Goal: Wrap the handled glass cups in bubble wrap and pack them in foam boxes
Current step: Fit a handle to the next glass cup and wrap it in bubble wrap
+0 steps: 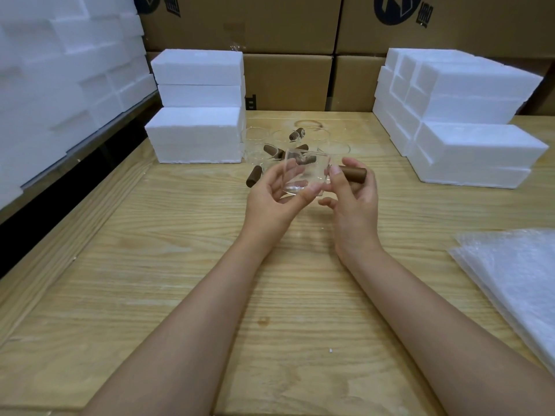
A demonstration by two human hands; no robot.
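A clear glass cup [306,172] with a brown wooden handle [354,174] is held above the wooden table [180,295] at its middle. My left hand [274,199] cups the glass body from the left, thumb on its lower front. My right hand [353,199] grips the brown handle, which points right. Behind them several more glass cups [282,145] with brown handles stand crowded on the table. A stack of bubble wrap sheets [516,277] lies at the right edge. White foam boxes [196,133] are stacked at the back left, and more foam boxes [468,121] at the back right.
Cardboard cartons [288,79] form a wall behind the table. A large pile of white foam pieces [66,79] fills the left side, beyond the table's raised left edge.
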